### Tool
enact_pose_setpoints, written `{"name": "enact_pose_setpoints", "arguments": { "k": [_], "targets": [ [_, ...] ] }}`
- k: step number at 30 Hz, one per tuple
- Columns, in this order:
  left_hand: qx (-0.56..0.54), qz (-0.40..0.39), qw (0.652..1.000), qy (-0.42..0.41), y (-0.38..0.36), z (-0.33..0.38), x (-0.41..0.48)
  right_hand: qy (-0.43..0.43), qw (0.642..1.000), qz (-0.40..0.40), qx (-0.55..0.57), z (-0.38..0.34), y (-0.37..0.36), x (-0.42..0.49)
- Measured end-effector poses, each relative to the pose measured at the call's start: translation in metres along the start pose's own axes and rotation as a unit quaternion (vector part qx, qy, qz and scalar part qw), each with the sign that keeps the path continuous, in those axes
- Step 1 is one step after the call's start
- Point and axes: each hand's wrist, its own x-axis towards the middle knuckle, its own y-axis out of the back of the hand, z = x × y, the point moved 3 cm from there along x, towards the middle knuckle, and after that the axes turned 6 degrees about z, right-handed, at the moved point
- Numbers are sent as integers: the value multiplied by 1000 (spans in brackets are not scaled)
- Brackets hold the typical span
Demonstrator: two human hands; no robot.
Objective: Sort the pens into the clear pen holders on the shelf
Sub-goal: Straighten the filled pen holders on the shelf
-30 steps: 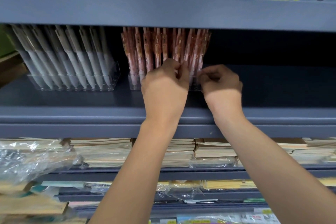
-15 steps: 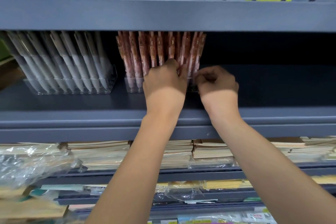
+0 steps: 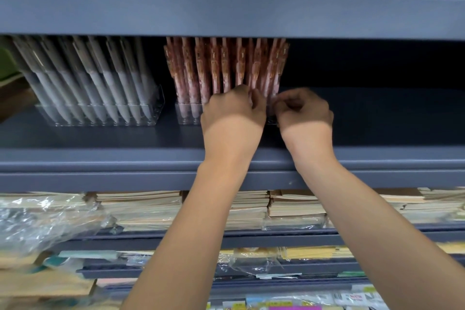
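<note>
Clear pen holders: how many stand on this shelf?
2. One clear holder stands at the left, full of grey pens. The other holder stands right of it, full of pink pens, its right part hidden behind the left hand and the right hand.

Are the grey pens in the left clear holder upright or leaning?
Leaning: the grey pens slant, tips down in the clear holder, tops toward the left.

Grey pens [image 3: 95,83] lean in the left holder [image 3: 156,108]; pink pens [image 3: 216,68] stand upright in the right holder [image 3: 187,116].
</note>
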Motion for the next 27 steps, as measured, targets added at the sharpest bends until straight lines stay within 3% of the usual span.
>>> {"name": "enact_pose_setpoints", "arguments": {
  "k": [4,13,27],
  "targets": [
    [-25,6,1000,8,1,0,-3,-3,1000,-1,6,-1,1,0],
    [-119,111,986,-18,8,4,-11,-10,1000,-10,23,-2,2,-1],
    [-126,123,984,12,9,2,-10,-18,997,-21,69,-2,1,-1]
  ]
}}
